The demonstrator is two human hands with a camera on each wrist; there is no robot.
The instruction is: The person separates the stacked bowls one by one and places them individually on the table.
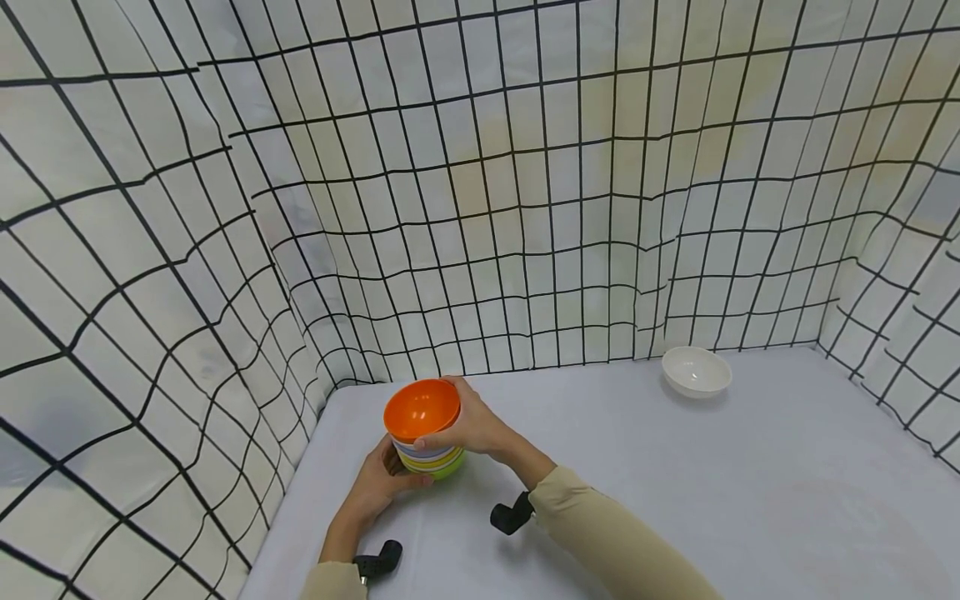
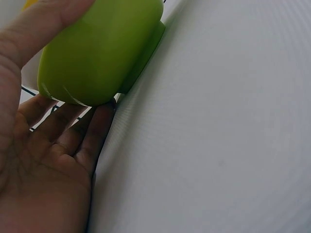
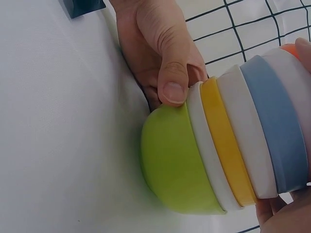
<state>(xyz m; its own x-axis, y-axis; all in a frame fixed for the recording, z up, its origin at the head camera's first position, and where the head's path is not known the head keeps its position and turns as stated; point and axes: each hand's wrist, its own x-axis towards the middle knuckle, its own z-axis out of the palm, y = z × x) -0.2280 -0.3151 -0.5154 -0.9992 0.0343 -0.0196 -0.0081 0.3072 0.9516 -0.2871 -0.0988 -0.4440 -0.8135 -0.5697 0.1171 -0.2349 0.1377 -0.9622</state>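
A stack of nested bowls stands at the left of the table in the head view, with an orange bowl on top and a green bowl at the bottom. Between them the right wrist view shows white rims, a yellow bowl and a blue bowl. My left hand holds the stack low down, its thumb against the green bowl and its fingers round the far side. My right hand grips the upper part at the orange bowl, thumb in front and fingers at the back rim.
A white bowl sits apart at the back right of the white-covered table. Black grid panels with white sheeting close off the back and sides. Black wrist devices jut out beneath both forearms.
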